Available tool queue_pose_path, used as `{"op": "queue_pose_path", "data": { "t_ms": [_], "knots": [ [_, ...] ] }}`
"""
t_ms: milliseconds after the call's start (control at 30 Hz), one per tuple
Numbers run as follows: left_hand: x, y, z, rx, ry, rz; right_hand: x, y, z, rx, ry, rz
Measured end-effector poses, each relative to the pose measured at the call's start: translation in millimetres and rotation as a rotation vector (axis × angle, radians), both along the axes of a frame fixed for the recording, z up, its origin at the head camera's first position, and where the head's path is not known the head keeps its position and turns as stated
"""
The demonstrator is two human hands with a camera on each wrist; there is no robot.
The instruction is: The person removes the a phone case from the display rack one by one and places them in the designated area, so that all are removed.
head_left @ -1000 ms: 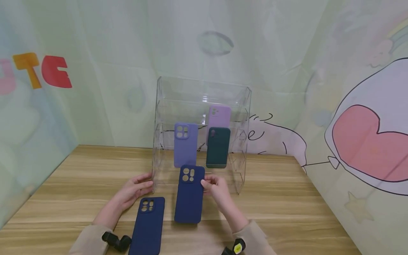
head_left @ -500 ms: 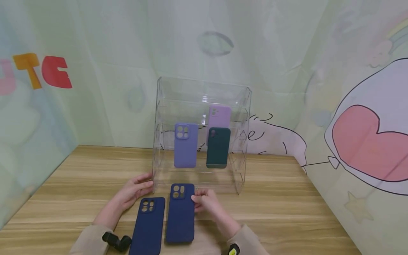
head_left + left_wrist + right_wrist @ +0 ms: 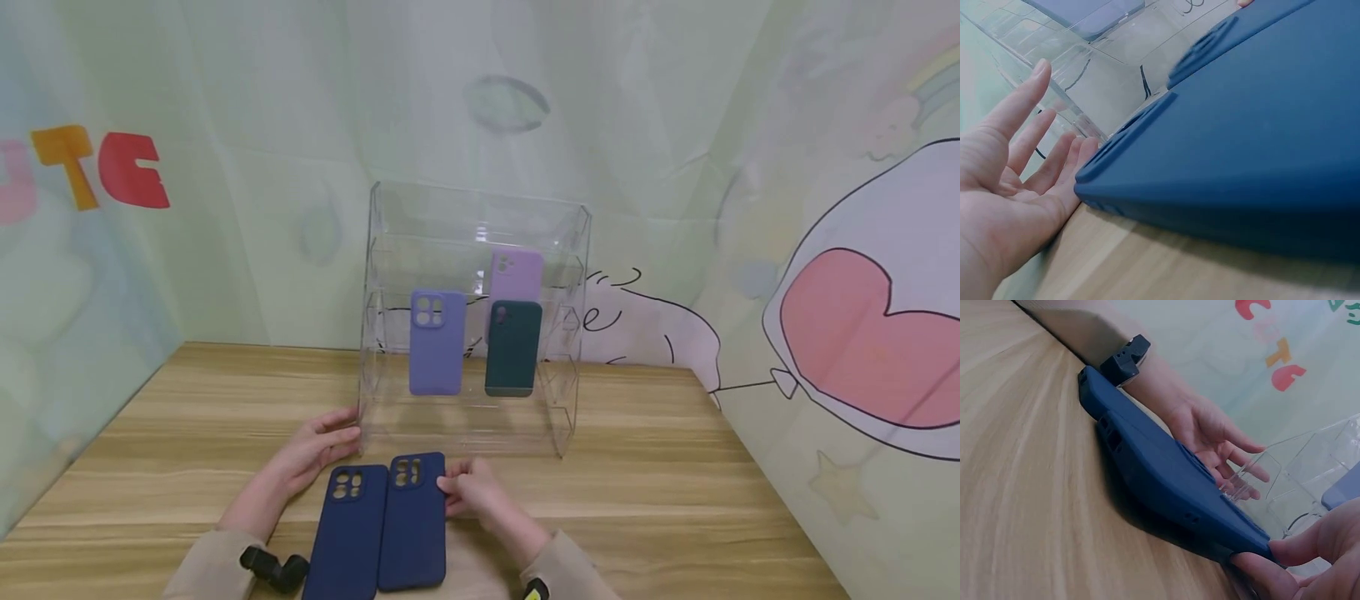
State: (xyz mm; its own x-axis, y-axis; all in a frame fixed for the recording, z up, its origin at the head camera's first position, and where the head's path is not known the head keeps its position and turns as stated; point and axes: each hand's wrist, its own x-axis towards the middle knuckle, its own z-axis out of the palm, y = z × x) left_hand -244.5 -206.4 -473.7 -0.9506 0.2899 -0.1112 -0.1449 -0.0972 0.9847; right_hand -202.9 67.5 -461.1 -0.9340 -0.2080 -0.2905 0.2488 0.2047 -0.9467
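My right hand pinches a navy phone case by its upper right edge, thumb on top. In the right wrist view this case stands slightly off the wooden surface, with a shadow beneath. Right beside it, a second navy phone case lies camera cutouts up on the table. My left hand rests with extended fingers at the lower left side of a clear acrylic tiered rack. In the left wrist view those fingers spread loosely and hold nothing; the second case partly hides the fingertips.
On the rack stand a lavender-blue phone case, a dark green one and a pink-purple one partly behind the green. The wooden table ends at a printed curtain behind and at the sides.
My right hand has brought its navy case down and left, from in front of the rack to beside the other navy case. My left hand has stayed by the rack.
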Motion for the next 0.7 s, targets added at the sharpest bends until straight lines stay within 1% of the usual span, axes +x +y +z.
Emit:
{"op": "queue_pose_path", "data": {
  "t_ms": [367, 467, 700],
  "knots": [
    [0.3, -0.2, -0.4, 0.009, 0.003, 0.003, 1.8, -3.4, -5.7, 0.009, 0.011, -0.022],
    [0.1, -0.1, -0.1, 0.003, 0.002, -0.006, 2.2, -3.4, -6.1, 0.013, 0.022, -0.019],
    [-0.3, 0.3, 0.5, 0.002, -0.010, -0.005, 3.0, -0.8, -4.7, 0.042, 0.040, 0.008]
  ]
}}
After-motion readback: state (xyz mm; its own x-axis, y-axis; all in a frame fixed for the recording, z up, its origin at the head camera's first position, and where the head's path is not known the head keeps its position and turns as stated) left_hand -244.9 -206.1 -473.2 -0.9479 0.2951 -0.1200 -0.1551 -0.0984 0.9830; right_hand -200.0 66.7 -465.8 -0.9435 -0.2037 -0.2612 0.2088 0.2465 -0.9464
